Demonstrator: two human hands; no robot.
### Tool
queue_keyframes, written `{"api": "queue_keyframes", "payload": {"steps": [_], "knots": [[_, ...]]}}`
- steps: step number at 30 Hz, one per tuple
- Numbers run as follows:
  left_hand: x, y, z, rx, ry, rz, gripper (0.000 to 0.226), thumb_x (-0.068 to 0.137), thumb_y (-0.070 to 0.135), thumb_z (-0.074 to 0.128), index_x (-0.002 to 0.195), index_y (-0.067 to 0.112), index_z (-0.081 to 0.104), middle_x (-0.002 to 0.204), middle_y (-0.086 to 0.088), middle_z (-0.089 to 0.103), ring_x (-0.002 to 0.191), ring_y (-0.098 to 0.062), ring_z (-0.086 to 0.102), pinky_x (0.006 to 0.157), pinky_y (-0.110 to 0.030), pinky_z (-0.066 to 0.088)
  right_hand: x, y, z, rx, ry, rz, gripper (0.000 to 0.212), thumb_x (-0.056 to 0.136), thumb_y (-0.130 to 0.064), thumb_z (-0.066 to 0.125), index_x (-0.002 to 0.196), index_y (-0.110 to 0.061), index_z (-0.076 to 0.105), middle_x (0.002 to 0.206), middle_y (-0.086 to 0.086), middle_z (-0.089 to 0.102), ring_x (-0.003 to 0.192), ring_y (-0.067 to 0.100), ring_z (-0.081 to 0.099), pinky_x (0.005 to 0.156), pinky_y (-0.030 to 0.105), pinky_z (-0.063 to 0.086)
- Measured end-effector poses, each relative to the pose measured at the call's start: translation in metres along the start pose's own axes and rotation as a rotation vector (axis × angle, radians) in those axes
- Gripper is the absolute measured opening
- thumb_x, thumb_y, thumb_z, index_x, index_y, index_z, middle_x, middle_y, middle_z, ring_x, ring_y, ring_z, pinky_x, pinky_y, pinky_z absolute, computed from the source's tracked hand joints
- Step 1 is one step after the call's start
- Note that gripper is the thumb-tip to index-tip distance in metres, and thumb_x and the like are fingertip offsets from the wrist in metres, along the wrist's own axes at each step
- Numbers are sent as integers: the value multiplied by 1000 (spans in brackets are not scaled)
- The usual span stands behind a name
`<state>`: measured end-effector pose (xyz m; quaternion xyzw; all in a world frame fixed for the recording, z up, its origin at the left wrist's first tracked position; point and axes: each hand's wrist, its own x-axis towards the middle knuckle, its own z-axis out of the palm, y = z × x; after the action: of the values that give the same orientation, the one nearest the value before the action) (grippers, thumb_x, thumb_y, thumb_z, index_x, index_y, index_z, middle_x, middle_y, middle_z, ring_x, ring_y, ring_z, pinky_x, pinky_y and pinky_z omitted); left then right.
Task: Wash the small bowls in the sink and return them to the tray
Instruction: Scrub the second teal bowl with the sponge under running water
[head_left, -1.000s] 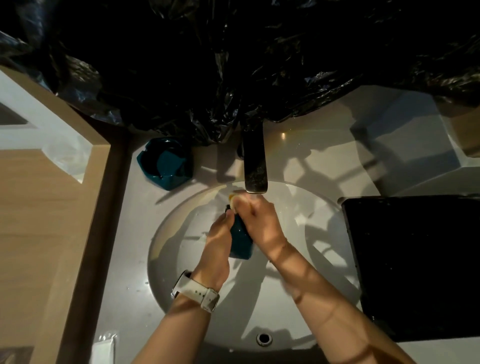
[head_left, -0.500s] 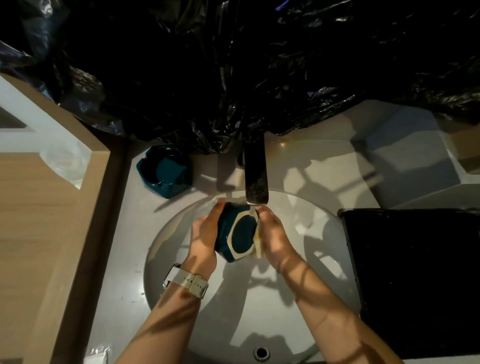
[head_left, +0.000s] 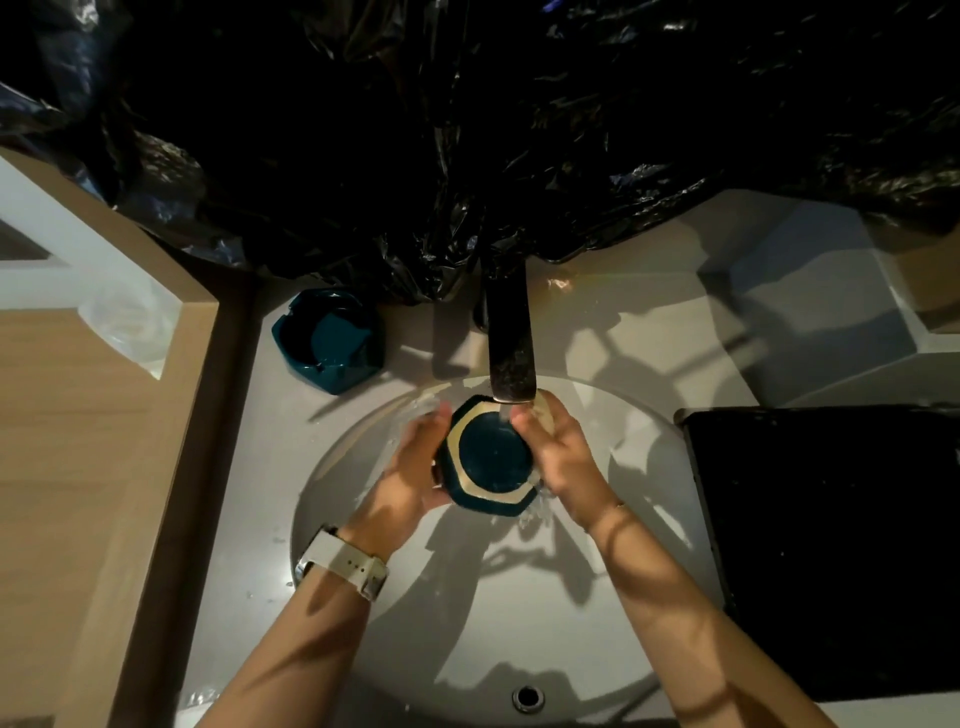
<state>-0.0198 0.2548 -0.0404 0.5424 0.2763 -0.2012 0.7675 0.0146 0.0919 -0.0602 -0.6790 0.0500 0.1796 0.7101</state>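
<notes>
The left hand (head_left: 415, 470) cups the small teal bowl (head_left: 488, 462) from its left side, fingers curled round the wall. The right hand (head_left: 558, 452) presses against the bowl's right side, its fingers wrapped over what looks like a pale sponge (head_left: 540, 408) held to the rim. So the bowl sits directly between the two hands, touching both, with its gold-edged hexagonal mouth tilted up toward the person. It has no long axis to speak of, being about as wide as it is tall.

Just beyond the fingertips, the faucet spout (head_left: 511, 358) pours water onto the far rim of the bowl. Below the hands lies the white sink basin (head_left: 363, 623).

The tray (head_left: 831, 545) lies to the right of the right hand, apart from it, so I judge the right side is the nearer way for setting the bowl down. A second teal bowl (head_left: 330, 340) stands on the counter beyond and left of the left hand.
</notes>
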Motion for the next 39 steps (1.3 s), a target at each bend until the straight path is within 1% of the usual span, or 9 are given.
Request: {"api": "queue_keyframes", "payload": {"steps": [4,9,12,17,21,26,32,36,39], "knots": [[-1,9,20,78,35,-1,18,89,24,67,102,12,71,109,-18,73,97,-32,71,85,-41,58,6,-6,3,-22,56,36,21,94,-31,56,110,-20,64,100,1,72,98,19,68,90,36,53],[4,0,31,-100,155,46,23,91,26,66,103,7,72,105,-21,73,100,-38,69,93,-58,51,-17,3,25,249,372,280,46,100,-48,36,102,-14,67,94,16,72,82,29,70,63,29,56],[-2,-10,35,-103,166,114,52,80,42,75,117,7,65,111,-17,72,103,-33,70,96,-59,50,-31,4,34,251,399,316,55,100,-51,28,104,-9,64,86,29,66,55,31,58,41,26,48],[-10,-26,38,-136,229,153,45,85,35,74,119,11,60,107,-8,74,98,-25,72,94,-51,54,-5,6,31,310,459,335,54,87,-62,40,105,-18,67,104,13,72,97,28,68,90,48,54],[0,-18,34,-200,258,162,65,79,49,75,126,8,57,117,-18,69,104,-35,69,95,-55,51,-25,5,44,366,290,365,65,84,-72,39,110,-18,64,87,17,68,73,34,63,62,38,53],[-10,-28,39,-241,135,145,50,92,34,65,133,9,51,121,-16,68,109,-31,68,94,-46,52,-30,3,42,397,335,203,57,85,-52,57,127,-15,52,116,14,67,108,30,65,98,53,48],[-17,-19,12,-100,-36,128,39,89,15,65,127,6,60,121,-14,69,114,-29,65,100,-43,48,-28,-6,17,135,189,46,30,98,-29,50,118,-9,59,113,13,68,105,25,65,84,27,55],[-7,-1,1,31,-57,100,42,86,37,70,118,11,67,116,-13,71,112,-33,65,99,-46,50,-22,-11,4,-86,-51,170,35,97,-40,50,125,-20,57,129,-5,60,117,8,56,102,19,41],[-2,4,12,101,61,47,50,68,55,75,99,16,74,98,-8,76,98,-29,71,88,-40,56,-15,-16,12,-51,9,251,47,95,-56,37,106,-25,71,106,-2,73,104,14,66,99,31,46]]}}
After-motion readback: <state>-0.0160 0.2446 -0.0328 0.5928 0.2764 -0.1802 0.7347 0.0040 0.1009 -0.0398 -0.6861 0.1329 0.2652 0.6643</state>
